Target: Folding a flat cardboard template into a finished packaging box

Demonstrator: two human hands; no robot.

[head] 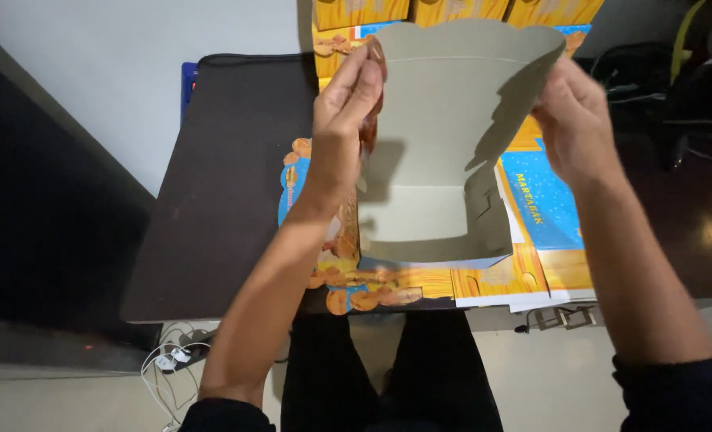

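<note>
A dark table [228, 184] fills the middle of the view, running from six o'clock up toward twelve, with a pale wall behind it at eleven o'clock and a dim floor at nine. On the table, from the centre out to four o'clock, lies a stack [524, 264] of flat printed carton blanks, orange and blue with a wood-grain pattern and round golden food pictures along the scalloped edges; they seem kept flat and piled so that one can be drawn off at a time. At twelve o'clock stands a row of folded boxes [452, 11] in the same orange print, set at the far edge, probably out of the working space. Above the stack, at the centre, a single blank [444, 144] is held up with its plain grey inside facing the camera, its top edge wavy and its lower panel bent toward the table, which looks like the way to work a crease. The left hand [344, 120] at eleven o'clock is clamped on the blank's left edge, thumb and fingers pinching it. The right hand [576, 120] at one o'clock grips the right edge likewise. White cables [172, 360] lie on the floor at seven o'clock.
</note>
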